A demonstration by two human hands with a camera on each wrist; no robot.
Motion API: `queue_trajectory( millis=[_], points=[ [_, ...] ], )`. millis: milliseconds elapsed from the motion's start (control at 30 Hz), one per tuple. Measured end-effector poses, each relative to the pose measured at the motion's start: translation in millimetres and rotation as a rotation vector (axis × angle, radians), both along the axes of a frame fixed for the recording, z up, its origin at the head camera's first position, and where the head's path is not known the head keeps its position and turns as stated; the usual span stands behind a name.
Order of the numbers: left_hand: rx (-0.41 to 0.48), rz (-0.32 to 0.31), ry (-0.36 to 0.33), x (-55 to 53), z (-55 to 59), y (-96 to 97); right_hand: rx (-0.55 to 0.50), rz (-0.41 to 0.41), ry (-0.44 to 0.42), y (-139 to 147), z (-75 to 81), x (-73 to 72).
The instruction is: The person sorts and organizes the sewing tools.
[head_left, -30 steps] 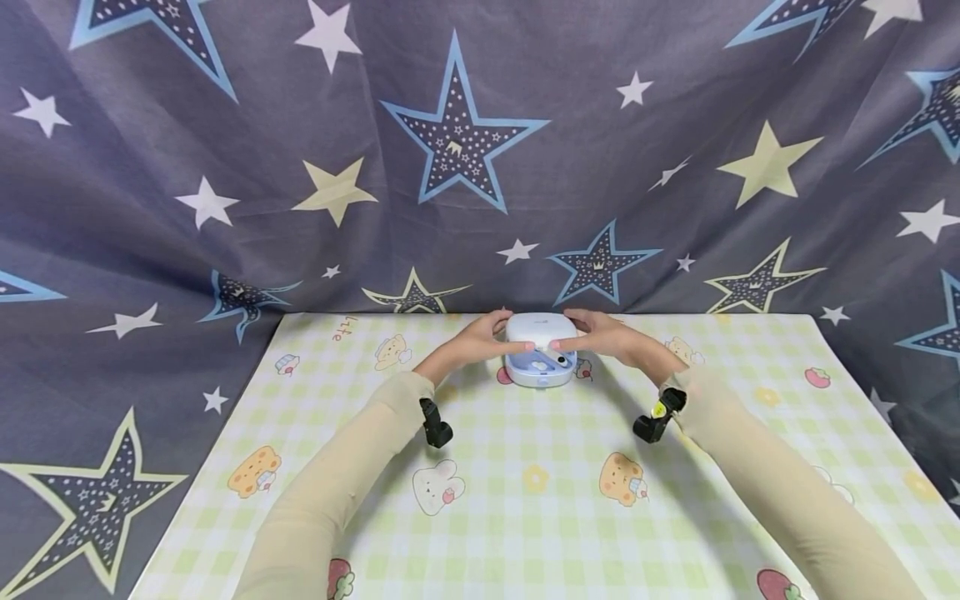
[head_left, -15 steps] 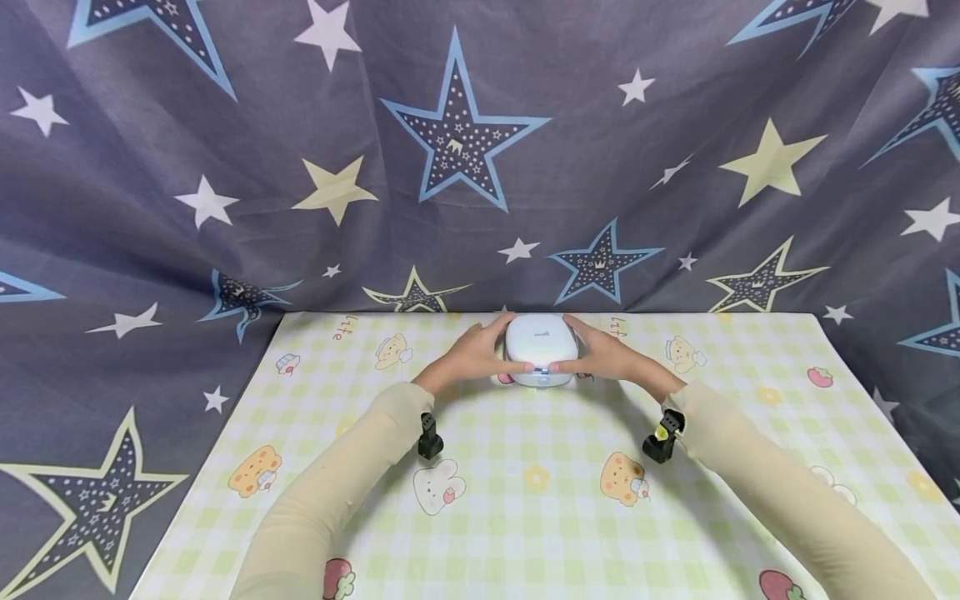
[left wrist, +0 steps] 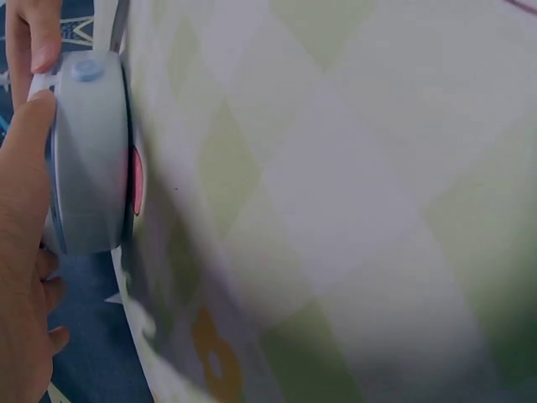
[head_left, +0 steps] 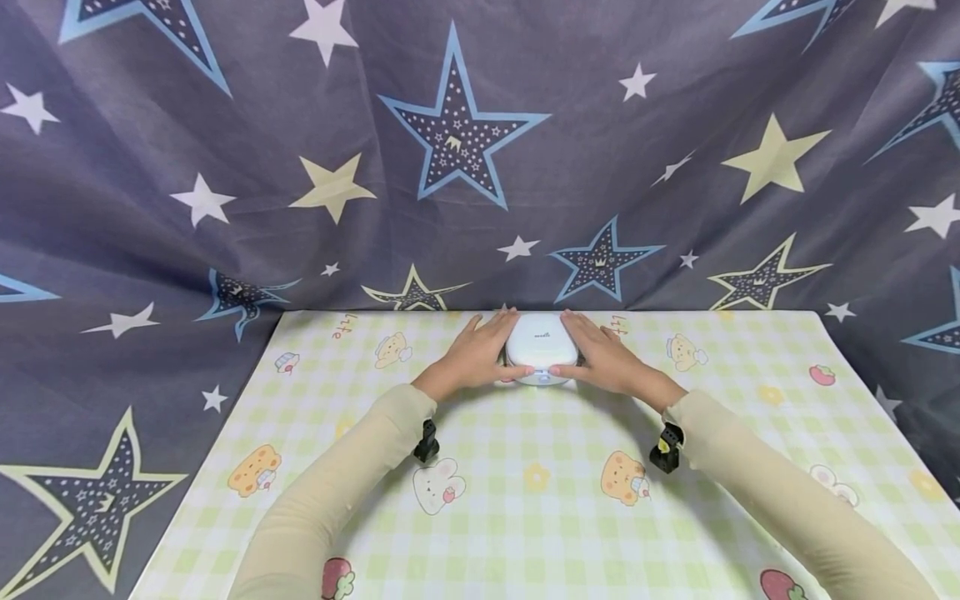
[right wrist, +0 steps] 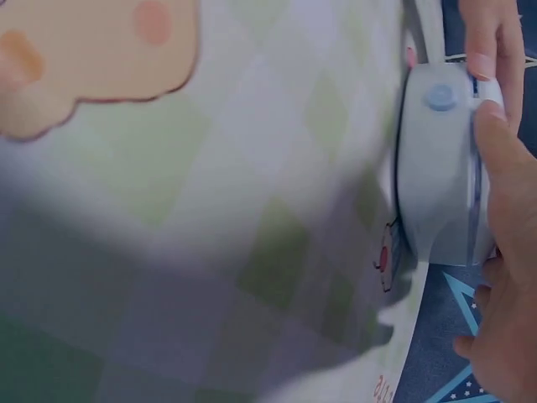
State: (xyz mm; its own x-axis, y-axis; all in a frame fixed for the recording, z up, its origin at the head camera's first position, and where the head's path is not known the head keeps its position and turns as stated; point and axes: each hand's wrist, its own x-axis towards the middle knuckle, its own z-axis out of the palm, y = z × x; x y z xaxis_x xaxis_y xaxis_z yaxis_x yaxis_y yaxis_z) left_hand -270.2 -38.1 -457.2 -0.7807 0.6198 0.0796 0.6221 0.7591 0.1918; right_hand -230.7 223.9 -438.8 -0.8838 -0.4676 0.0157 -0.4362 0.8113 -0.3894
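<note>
A small rounded case (head_left: 542,337), white on top with a pale blue-white base, stands at the far edge of the table with its lid down. My left hand (head_left: 474,353) holds its left side, thumb on the front rim and fingers along the side. The right hand (head_left: 606,357) mirrors this on the other side, the two thumbs close together at the front. In the left wrist view the case (left wrist: 91,159) shows a round button (left wrist: 86,70) on its front wall. In the right wrist view the thumb lies over the lid seam of the case (right wrist: 436,172).
A checked cloth with cartoon prints covers the table (head_left: 536,525). Right behind its far edge hangs a dark curtain (head_left: 457,242) with stars. Black wrist cameras hang under both cuffs, the left camera (head_left: 427,442) and the right camera (head_left: 666,450).
The case's lid, raised a second ago with blue compartments and a white item showing inside, has come down over the base. Both thumbs moved down with it to the front rim.
</note>
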Motion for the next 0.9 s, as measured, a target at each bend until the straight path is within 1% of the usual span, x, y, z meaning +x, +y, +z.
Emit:
queue_trajectory(
  millis=[133,233,467,600,767,900],
  points=[
    [-0.045,-0.005,0.004,1.1,-2.8,-1.2,0.059,0.009,0.021,0.4,-0.8,2.9],
    [-0.042,-0.007,0.005,2.6,-4.2,-1.9,0.081,0.013,0.031,1.2,-2.0,3.7],
    [-0.047,-0.013,0.0,2.7,-6.7,-3.3,0.096,0.02,0.055,1.9,-5.1,3.7],
    [-0.049,-0.02,-0.012,2.7,-4.7,-4.4,0.096,0.02,0.061,1.3,-6.4,3.6],
    [-0.049,-0.032,-0.007,3.0,-3.1,-5.9,0.111,0.029,0.085,0.6,-9.7,2.4],
    [-0.049,-0.039,-0.004,1.9,-5.8,-4.9,0.119,0.029,0.095,1.5,-11.0,2.5]
  ],
)
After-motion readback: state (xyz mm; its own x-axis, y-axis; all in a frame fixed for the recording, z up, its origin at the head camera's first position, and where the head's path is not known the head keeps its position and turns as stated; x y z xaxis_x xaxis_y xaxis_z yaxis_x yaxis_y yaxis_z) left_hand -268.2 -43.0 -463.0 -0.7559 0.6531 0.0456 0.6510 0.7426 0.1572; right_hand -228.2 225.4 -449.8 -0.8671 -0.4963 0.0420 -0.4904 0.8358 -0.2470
